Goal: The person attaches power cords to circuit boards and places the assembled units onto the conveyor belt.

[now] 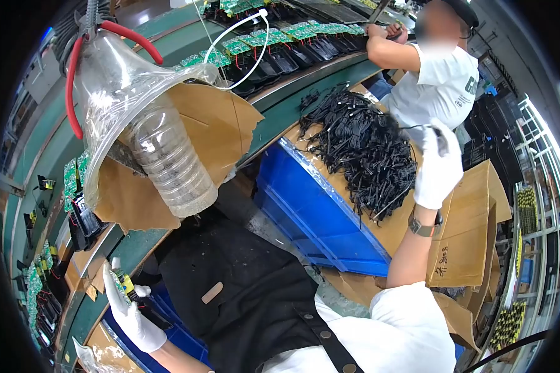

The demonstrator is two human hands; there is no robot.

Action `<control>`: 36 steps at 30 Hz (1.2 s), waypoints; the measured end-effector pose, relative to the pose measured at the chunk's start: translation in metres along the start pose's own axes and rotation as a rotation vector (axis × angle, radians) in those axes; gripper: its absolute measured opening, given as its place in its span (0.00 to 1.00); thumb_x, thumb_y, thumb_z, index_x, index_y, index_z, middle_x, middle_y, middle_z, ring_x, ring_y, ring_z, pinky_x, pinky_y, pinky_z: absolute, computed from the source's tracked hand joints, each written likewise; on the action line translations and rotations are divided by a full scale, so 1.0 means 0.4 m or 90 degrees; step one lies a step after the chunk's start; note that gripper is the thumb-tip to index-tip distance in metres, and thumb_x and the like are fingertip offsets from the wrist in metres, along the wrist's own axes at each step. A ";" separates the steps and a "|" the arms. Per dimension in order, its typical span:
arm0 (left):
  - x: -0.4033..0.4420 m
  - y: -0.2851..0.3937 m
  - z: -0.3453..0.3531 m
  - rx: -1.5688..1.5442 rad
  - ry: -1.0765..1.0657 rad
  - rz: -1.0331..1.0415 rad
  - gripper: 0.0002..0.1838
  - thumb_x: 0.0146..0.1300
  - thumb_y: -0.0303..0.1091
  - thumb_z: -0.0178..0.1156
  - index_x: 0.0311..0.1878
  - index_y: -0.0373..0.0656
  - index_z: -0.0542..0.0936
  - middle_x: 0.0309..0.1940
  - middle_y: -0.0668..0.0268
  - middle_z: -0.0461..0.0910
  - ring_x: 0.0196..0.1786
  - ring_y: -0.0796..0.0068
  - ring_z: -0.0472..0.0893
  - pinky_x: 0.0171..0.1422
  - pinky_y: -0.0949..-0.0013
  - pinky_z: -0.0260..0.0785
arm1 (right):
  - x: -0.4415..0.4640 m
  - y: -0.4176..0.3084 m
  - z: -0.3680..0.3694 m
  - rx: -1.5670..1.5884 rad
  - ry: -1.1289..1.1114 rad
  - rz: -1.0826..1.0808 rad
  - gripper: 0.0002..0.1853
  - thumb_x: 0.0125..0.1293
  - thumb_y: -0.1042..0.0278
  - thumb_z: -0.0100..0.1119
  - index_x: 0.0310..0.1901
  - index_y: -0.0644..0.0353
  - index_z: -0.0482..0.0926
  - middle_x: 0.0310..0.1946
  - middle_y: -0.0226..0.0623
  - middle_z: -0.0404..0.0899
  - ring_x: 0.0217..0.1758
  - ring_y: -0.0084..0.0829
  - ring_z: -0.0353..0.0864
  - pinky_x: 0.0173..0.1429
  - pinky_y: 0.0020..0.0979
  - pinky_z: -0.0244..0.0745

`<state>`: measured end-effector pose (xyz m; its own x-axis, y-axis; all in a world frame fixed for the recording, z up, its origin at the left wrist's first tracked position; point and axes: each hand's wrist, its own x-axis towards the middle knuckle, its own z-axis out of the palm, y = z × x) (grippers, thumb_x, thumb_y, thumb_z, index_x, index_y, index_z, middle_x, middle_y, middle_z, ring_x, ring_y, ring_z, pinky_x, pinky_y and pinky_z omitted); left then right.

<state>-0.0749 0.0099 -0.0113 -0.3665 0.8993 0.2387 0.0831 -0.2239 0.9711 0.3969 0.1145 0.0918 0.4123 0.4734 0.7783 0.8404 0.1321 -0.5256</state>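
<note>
My left hand (134, 314), in a white glove, holds a small circuit board with a yellow part (125, 285) at the lower left, beside the green bench edge. A black piece hangs below that board. At the right, my right hand (438, 163), also gloved, is raised beside a heap of black cables (370, 149). Its fingers are curled, with a thin black cable (415, 127) running from them toward the heap. The cables lie on cardboard over a blue bin (314, 208).
A plastic bottle (171, 155) and plastic sheeting with red handles (115, 62) hang at the upper left. Circuit boards (255, 42) line the bench. A co-worker in a white shirt (432, 84) stands at the upper right. A cardboard box (466, 236) is by my right arm.
</note>
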 end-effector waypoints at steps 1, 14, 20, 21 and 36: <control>-0.002 -0.001 0.000 0.001 -0.001 0.000 0.46 0.57 0.52 0.62 0.72 0.35 0.59 0.67 0.56 0.66 0.34 0.80 0.68 0.44 0.79 0.66 | 0.007 0.009 0.004 0.080 0.037 0.010 0.08 0.63 0.78 0.60 0.44 0.65 0.82 0.37 0.32 0.82 0.36 0.19 0.77 0.42 0.22 0.72; -0.045 -0.002 0.052 -0.085 0.021 -0.092 0.45 0.43 0.24 0.67 0.70 0.33 0.62 0.53 0.56 0.72 0.35 0.72 0.77 0.45 0.69 0.73 | -0.031 -0.006 0.058 0.004 -0.267 0.063 0.09 0.61 0.73 0.65 0.43 0.63 0.82 0.31 0.32 0.81 0.31 0.16 0.75 0.34 0.19 0.67; -0.059 0.017 0.089 -0.089 -0.007 -0.120 0.42 0.43 0.23 0.68 0.66 0.29 0.65 0.46 0.58 0.74 0.36 0.69 0.79 0.44 0.67 0.75 | -0.088 -0.141 -0.006 0.434 -0.172 0.040 0.07 0.55 0.86 0.61 0.36 0.68 0.79 0.33 0.37 0.80 0.30 0.19 0.77 0.31 0.17 0.69; -0.061 0.012 0.092 -0.092 -0.021 -0.129 0.42 0.43 0.22 0.69 0.66 0.30 0.66 0.46 0.58 0.74 0.37 0.68 0.79 0.45 0.66 0.75 | -0.101 -0.158 -0.005 0.433 -0.209 0.063 0.08 0.53 0.86 0.62 0.36 0.67 0.80 0.33 0.37 0.80 0.28 0.18 0.76 0.28 0.16 0.68; -0.088 0.052 0.150 -0.055 -0.253 -0.136 0.31 0.40 0.23 0.75 0.52 0.34 0.78 0.51 0.52 0.75 0.45 0.62 0.82 0.43 0.67 0.77 | -0.306 -0.190 0.093 0.524 -0.702 0.374 0.06 0.62 0.72 0.63 0.34 0.66 0.80 0.25 0.33 0.83 0.25 0.16 0.76 0.31 0.20 0.70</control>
<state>-0.0046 -0.0036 0.0008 0.0185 0.9992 0.0343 -0.0396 -0.0336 0.9987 0.2696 0.0789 0.0238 -0.1682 0.9843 -0.0533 0.0708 -0.0418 -0.9966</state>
